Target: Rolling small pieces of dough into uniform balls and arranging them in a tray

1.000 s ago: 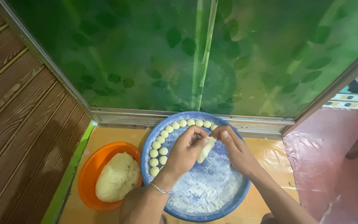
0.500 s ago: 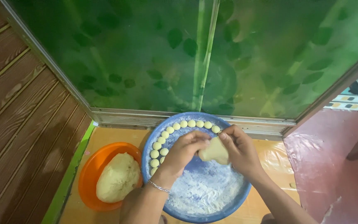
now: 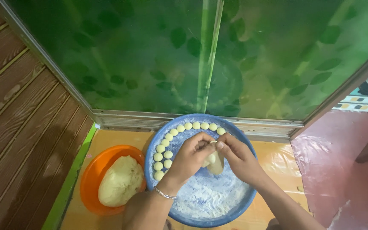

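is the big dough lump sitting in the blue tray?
No. The big dough lump lies in the orange bowl, left of the blue tray, which holds flour and a row of small dough balls.

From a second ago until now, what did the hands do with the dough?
Both hands, the left hand and right hand, drew closer together over the blue tray, pinching the dough piece between them. The row of small dough balls, the orange bowl and its big dough lump stayed put.
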